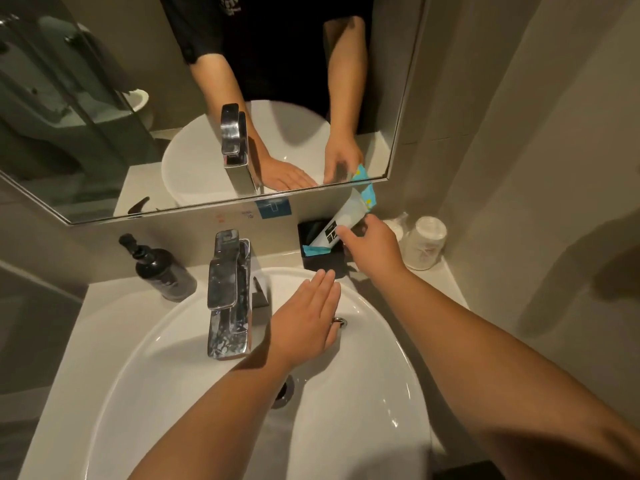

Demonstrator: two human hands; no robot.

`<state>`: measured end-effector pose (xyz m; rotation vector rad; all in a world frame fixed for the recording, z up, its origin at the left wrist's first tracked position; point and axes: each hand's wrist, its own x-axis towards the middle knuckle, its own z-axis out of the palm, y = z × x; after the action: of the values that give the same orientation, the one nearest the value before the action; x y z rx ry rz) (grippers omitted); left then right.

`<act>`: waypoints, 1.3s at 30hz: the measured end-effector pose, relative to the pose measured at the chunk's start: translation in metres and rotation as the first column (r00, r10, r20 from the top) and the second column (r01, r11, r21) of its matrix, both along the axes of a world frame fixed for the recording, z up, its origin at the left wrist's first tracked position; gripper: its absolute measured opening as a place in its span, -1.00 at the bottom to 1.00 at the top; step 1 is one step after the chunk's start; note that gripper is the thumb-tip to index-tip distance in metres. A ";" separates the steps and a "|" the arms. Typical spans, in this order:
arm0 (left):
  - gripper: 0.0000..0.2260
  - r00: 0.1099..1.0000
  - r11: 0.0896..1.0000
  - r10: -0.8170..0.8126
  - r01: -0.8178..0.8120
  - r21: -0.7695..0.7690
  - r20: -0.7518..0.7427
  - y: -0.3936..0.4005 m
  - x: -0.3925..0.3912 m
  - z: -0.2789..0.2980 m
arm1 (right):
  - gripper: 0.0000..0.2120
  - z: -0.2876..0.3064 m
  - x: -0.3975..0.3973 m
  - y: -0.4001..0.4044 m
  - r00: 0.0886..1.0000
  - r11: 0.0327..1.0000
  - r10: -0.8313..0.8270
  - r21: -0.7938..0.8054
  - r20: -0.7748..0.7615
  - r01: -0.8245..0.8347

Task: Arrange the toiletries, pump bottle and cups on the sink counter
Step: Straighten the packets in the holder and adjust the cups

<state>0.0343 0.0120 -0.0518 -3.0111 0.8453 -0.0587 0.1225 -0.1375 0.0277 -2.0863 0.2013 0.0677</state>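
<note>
The right hand (pixel 372 244) reaches to the far right of the basin, its fingers (pixel 343 233) closed on the lower body of a white tube (pixel 348 216) that leans out of a small black holder (pixel 323 252). The tube tilts up and to the right, its crimped blue and yellow end (pixel 367 195) rising toward the mirror (pixel 104 133). A teal packet (pixel 313 250) sits in the same holder, touching the tube's foot.

The left hand (pixel 306 313) lies flat and open, fingers together, palm down over the far rim of the white sink (pixel 138 358); it grips nothing and appears to brace there.

The tube is probably light and soft-walled, so a hard pinch in the middle could dent it or push paste toward the cap. Holding it low, near the stiffer shoulder, as the fingers do now, looks the safer grip; its glossy skin may slip if wet.

Left of the chrome faucet (pixel 228 296) stands the dark pump bottle (pixel 162 271) on the surface (pixel 104 306). It looks heavier and rigid, best taken round the body, not by the pump head, which could depress. At the far right corner two wrapped cups (pixel 424 242) stand upside down, just beside the holder; they seem light and easy to tip, and whether they are breakable is unclear.
</note>
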 end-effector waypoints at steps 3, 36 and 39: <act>-0.45 1.000 1.000 -0.009 0.010 -0.014 0.028 0.001 0.000 -0.005 | -0.71 -0.007 0.014 0.012 0.992 0.987 -0.073 0.134 -0.105 0.087; -0.43 0.996 0.998 0.002 0.004 -0.066 0.088 0.002 0.001 -0.020 | -0.89 0.035 0.050 0.010 0.817 0.804 0.532 -0.169 -0.223 -0.570; -0.43 0.997 0.998 0.006 -0.001 -0.067 0.079 0.001 0.000 -0.020 | -0.85 0.024 0.048 0.014 0.878 0.886 0.452 -0.032 -0.155 -0.462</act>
<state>0.0346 0.0132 -0.0715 -3.0485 0.8471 -0.2095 0.1702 -0.1232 0.0516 -2.1589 -0.2141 0.5062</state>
